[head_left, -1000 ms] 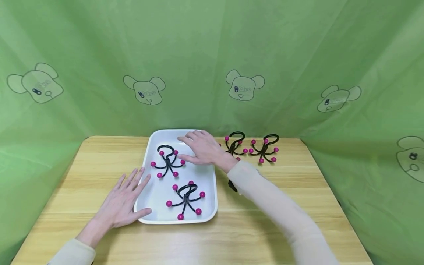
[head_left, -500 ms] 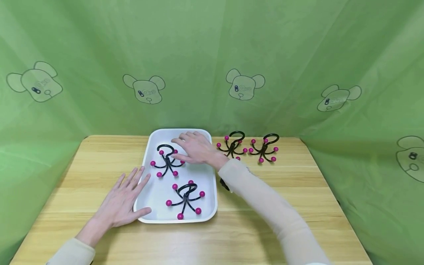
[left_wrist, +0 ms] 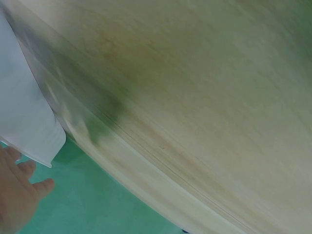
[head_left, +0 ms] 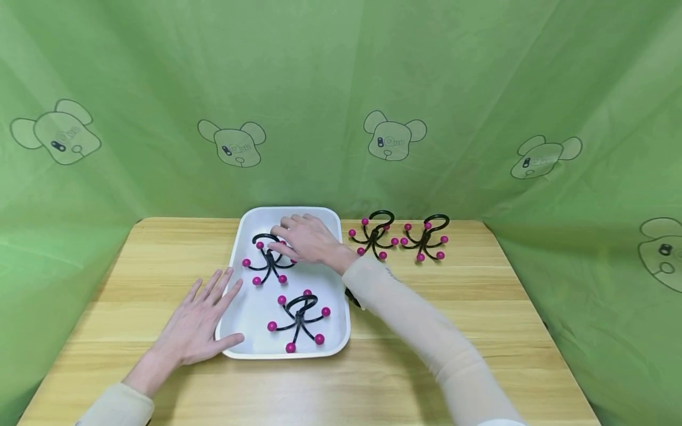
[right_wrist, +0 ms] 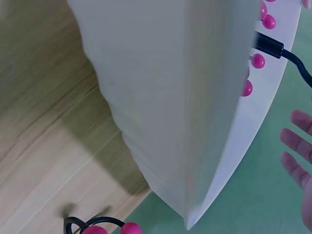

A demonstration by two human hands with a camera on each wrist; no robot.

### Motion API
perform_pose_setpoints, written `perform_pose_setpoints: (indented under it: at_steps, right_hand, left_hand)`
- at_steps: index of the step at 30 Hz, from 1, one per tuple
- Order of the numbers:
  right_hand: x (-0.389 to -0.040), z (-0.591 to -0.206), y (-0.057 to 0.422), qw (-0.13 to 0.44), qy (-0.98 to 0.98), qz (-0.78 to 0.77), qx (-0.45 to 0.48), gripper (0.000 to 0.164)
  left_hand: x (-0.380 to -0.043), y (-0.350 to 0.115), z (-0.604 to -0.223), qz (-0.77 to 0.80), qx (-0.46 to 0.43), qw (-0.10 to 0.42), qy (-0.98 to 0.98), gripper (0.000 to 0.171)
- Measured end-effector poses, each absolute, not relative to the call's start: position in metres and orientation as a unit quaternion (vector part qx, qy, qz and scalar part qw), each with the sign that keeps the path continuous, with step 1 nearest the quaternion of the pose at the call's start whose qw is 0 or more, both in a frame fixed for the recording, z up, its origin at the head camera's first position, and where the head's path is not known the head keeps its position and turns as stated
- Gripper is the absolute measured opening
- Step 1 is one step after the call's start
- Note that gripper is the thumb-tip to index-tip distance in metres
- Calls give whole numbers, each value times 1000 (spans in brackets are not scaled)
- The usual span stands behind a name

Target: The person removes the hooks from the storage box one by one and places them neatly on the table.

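Two black multi-arm hooks with pink ball tips lie in a white tray [head_left: 253, 310]. My right hand [head_left: 306, 239] is over the far hook [head_left: 270, 267], its fingers and thumb loosely bent beside the hook's curved top and partly covering it. In the right wrist view, the fingers of the right hand [right_wrist: 300, 161] are spread apart, away from that hook's black stem [right_wrist: 269, 45]. The near hook [head_left: 299, 320] stands untouched in the front half of the tray. My left hand [head_left: 197, 325] is spread flat at the tray's left edge, fingertips and thumb overlapping the rim.
Two more matching hooks, one nearer the tray [head_left: 375, 237] and one farther right [head_left: 425, 239], stand on the wooden table [head_left: 437, 313] at the back. A green curtain [head_left: 319, 89] with mouse-head prints hangs round the table's back and sides.
My right hand has moved left and slightly down, toward the curved top of the far hook in the tray. My left hand and all the hooks have stayed put.
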State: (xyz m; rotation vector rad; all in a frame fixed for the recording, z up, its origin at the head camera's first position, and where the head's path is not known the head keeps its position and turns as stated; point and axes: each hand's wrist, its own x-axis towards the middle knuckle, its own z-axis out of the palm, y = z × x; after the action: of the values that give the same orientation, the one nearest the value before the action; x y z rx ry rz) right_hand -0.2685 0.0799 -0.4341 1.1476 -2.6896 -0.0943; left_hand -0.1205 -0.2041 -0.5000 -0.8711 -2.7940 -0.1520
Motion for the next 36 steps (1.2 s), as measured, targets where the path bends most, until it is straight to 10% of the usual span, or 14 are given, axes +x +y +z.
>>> perform_pose_setpoints:
  at_steps: [36]
  right_hand:
    - [-255,-408,89,156,-894,-20,419,32]
  left_hand:
    - [-120,-204,-500,-53,-297,115,-946,103]
